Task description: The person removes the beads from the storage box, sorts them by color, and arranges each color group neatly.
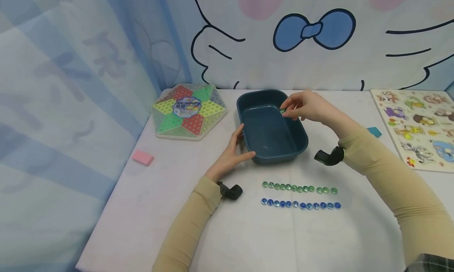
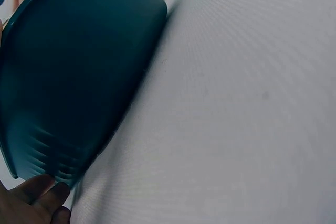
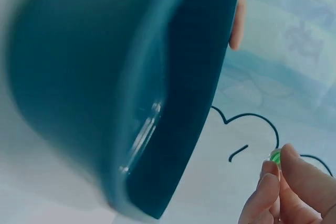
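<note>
My right hand (image 1: 301,105) pinches a green glass marble (image 1: 282,110) over the right rim of a dark teal plastic basin (image 1: 271,153). In the right wrist view the marble (image 3: 275,157) shows between thumb and fingertips. My left hand (image 1: 231,155) holds the basin's near left corner, thumb at the front and fingers along the left side. On the table in front of the basin lie a row of green marbles (image 1: 294,188) and, nearer, a row of blue marbles (image 1: 303,205).
A hexagonal Chinese checkers set (image 1: 191,110) lies left of the basin, with a pink block (image 1: 143,157) nearer the table's left edge. At right are an animal picture board (image 1: 422,126) and a small teal piece (image 1: 374,132). A printed curtain (image 1: 227,71) hangs behind.
</note>
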Demonstrator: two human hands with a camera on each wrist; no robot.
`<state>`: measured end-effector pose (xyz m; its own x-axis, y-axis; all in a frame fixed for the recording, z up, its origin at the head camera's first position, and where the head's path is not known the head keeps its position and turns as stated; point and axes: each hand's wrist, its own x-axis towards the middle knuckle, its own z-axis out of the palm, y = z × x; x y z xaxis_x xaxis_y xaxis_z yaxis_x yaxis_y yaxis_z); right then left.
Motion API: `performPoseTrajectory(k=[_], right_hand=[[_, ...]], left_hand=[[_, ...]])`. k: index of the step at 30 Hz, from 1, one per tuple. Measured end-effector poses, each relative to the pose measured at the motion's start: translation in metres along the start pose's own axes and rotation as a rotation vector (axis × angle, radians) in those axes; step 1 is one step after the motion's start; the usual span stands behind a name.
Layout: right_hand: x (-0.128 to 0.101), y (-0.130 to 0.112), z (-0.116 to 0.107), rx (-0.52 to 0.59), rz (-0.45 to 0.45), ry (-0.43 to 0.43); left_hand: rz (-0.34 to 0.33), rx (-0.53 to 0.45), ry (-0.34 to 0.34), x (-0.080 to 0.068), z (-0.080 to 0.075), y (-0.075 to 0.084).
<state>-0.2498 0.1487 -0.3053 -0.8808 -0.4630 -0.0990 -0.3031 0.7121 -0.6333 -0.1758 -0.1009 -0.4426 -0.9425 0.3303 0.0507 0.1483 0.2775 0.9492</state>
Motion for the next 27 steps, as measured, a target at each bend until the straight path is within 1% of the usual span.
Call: performPoseTrajectory(k=[1, 5, 7, 8, 12, 13, 19, 25, 27], right_hand=[[-0.004, 0.002, 0.000, -0.002, 0.001, -0.003], [-0.021, 0.009, 0.001, 0.001, 0.014, -0.013], [-0.029, 0.013, 0.002, 0.000, 0.023, -0.016], [-0.033, 0.015, 0.002, -0.004, 0.027, -0.019], [-0.051, 0.025, 0.001, -0.027, 0.028, -0.040], [-0.055, 0.029, 0.000, -0.035, 0.028, -0.051], [-0.085, 0.049, -0.005, -0.050, 0.065, -0.103], [-0.114, 0.068, -0.001, -0.047, 0.121, -0.143], [-0.122, 0.074, 0.001, -0.035, 0.127, -0.154]], left_hand=[[0.010, -0.001, 0.003, 0.000, 0.000, 0.000], [-0.010, 0.001, -0.016, -0.007, -0.002, 0.018], [-0.017, 0.003, -0.027, -0.006, -0.002, 0.019], [-0.018, 0.004, -0.030, -0.006, -0.002, 0.019], [0.004, 0.008, -0.012, 0.002, -0.001, 0.000], [0.010, 0.011, -0.006, 0.002, 0.000, -0.001], [0.005, 0.021, 0.016, 0.001, 0.000, -0.003], [0.011, 0.029, 0.012, 0.001, 0.000, -0.002], [0.001, 0.032, 0.009, 0.001, 0.000, -0.001]])
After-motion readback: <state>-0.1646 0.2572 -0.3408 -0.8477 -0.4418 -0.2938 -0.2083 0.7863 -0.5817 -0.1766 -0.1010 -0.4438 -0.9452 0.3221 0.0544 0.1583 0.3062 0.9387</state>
